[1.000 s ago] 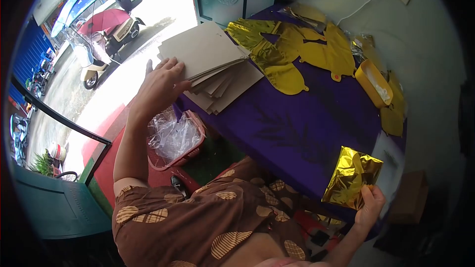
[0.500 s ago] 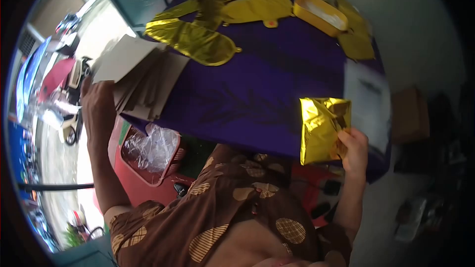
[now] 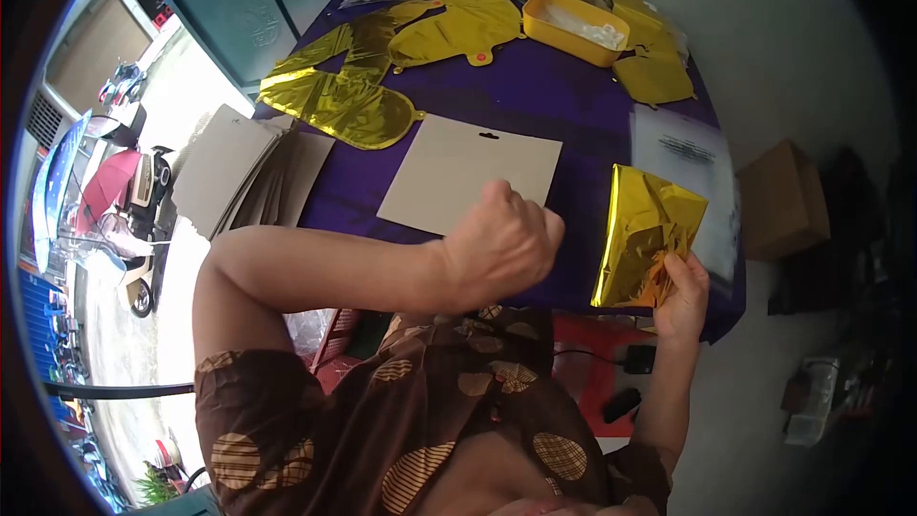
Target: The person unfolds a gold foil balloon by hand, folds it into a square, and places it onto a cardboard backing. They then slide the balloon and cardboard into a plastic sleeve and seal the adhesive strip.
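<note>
My right hand (image 3: 682, 301) grips the lower right corner of a folded gold foil balloon (image 3: 659, 225), held up at the right side of the table. Bunched orange-gold material shows by the thumb. My left hand (image 3: 506, 241) is closed like a fist in front of the lower right corner of a beige cardboard card (image 3: 463, 167). Its fingertips are turned away, so I cannot see what they hold, if anything. The card lies flat and has a dark hanger hole near its top edge. Left of it leans a stack of similar cards (image 3: 224, 167).
Flat gold foil balloons (image 3: 463, 24) lie along the far side of the purple-covered table (image 3: 573, 153). A yellow tub (image 3: 573, 43) with white contents stands among them. Clear plastic bags (image 3: 693, 158) lie at the right edge. A brown box (image 3: 783, 201) stands beyond.
My left hand has moved right from the card stack to the table's middle. A card now lies there. The foil balloon in my right hand has tilted and shifted slightly right.
</note>
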Demonstrator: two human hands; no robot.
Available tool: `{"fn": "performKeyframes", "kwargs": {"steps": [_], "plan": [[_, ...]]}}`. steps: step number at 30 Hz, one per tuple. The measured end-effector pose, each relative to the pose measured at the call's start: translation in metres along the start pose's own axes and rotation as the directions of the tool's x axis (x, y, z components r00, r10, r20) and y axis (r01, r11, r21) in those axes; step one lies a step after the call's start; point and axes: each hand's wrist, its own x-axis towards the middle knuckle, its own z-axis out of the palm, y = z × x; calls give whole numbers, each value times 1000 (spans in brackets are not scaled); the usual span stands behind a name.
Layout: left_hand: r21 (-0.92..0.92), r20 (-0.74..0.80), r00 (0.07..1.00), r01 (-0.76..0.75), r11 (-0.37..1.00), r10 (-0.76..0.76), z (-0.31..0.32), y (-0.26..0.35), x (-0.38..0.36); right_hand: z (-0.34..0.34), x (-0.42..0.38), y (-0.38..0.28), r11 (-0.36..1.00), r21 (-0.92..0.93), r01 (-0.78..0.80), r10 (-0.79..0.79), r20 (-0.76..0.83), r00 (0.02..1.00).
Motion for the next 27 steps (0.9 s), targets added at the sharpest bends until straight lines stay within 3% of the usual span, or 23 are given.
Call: {"fn": "performKeyframes", "kwargs": {"steps": [1, 4, 7, 10, 13, 16, 19, 22, 25, 27], "plan": [[-31, 7, 1000, 30, 999, -30, 5, 5, 7, -1, -1, -1, 1000, -2, 4, -4, -5, 1000], [-378, -37, 998, -57, 924, 47, 14, -4, 18, -6, 0, -2, 1000, -6, -2, 2, -10, 1000], [-126, 34, 997, 79, 989, -75, 34, -32, 16, -8, 2, -1, 1000, -16, -19, 19, -13, 1000], [-70, -50, 982, 176, 982, -180, 78, -72, 10, -4, 1, -2, 999, -33, -40, 40, -7, 999], [-352, 78, 989, 142, 925, -123, 92, -112, 13, 0, -1, -3, 997, -56, -55, 55, -8, 998], [-450, 238, 964, 213, 867, -114, 78, -120, 23, 0, -2, -4, 995, -71, -73, 72, -18, 997], [-468, 212, 972, 196, 861, -107, 79, -117, 31, 2, -3, -5, 994, -73, -87, 85, -28, 996], [-252, 279, 957, 154, 955, -80, 65, -115, 39, 2, -2, -5, 992, -72, -107, 105, -29, 994], [-181, 236, 970, 103, 978, -59, 52, -137, 68, 3, -3, -6, 988, -70, -139, 137, -38, 990], [-246, 86, 994, 83, 966, -63, 62, -170, 104, 4, -3, -6, 987, -75, -145, 142, -43, 989]]}}
